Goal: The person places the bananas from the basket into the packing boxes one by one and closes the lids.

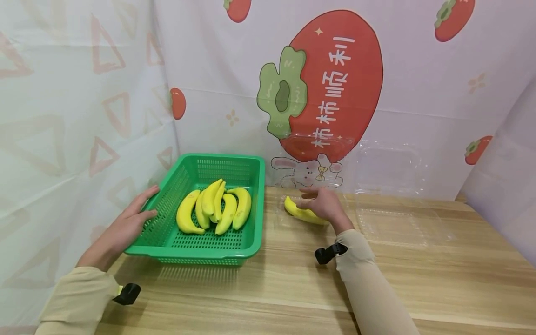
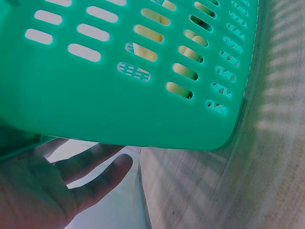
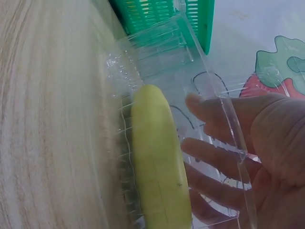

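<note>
A green plastic basket (image 1: 167,251) on the table holds several yellow bananas (image 1: 226,214). At the basket's left rim is my left hand (image 1: 135,217). In the left wrist view that hand (image 2: 62,183) has its fingers spread beside the basket wall (image 2: 109,117). A single banana (image 1: 302,213) lies in a clear plastic container (image 1: 279,218) to the right of the basket. My right hand (image 1: 322,204) is above it. From the right wrist, the fingers of that hand (image 3: 238,152) show extended and parted beside the banana (image 3: 159,157), at the container's clear wall.
A second clear container (image 1: 393,228) stands to the right with its lid (image 1: 391,163) raised. Behind both containers hangs a white cloth (image 1: 217,46) printed with persimmons; another cloth (image 1: 63,116) covers the left side. The wooden table (image 1: 251,298) extends in front and to the right.
</note>
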`<state>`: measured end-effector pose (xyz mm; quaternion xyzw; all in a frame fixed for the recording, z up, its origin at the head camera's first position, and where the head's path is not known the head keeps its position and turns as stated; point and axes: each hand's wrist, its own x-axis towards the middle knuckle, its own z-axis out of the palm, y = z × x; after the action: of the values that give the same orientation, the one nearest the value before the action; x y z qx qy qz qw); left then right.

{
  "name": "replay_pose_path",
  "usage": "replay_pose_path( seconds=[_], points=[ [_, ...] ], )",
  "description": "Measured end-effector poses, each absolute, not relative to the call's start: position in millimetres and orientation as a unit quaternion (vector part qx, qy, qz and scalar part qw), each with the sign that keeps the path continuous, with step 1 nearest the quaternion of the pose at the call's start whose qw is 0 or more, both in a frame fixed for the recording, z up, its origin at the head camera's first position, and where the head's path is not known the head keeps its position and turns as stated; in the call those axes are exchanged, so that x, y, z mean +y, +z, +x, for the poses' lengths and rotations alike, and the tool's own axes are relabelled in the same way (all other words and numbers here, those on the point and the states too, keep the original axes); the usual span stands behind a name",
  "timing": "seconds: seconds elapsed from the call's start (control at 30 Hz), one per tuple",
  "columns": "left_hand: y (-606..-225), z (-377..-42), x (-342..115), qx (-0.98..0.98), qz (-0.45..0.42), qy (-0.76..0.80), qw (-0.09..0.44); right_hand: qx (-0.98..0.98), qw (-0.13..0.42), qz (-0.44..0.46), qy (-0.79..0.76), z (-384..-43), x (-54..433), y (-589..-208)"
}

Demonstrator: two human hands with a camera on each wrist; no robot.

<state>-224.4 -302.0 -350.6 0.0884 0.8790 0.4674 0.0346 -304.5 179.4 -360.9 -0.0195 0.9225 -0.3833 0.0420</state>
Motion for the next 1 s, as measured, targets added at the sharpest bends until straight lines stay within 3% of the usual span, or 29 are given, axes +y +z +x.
replay_pose_path(
  seconds=[0.3,1.0],
  points=[
    [-348.4,-224.9,-302.2,0.878,0.091,0.468,0.035,0.892,0.002,-0.014,-0.452,-302.4,182.7,-351.5],
    [-352.4,-227.2,-301.7,0.878,0.09,0.47,0.032,0.881,0.005,0.007,-0.472,-300.7,184.7,-348.3]
  ],
)
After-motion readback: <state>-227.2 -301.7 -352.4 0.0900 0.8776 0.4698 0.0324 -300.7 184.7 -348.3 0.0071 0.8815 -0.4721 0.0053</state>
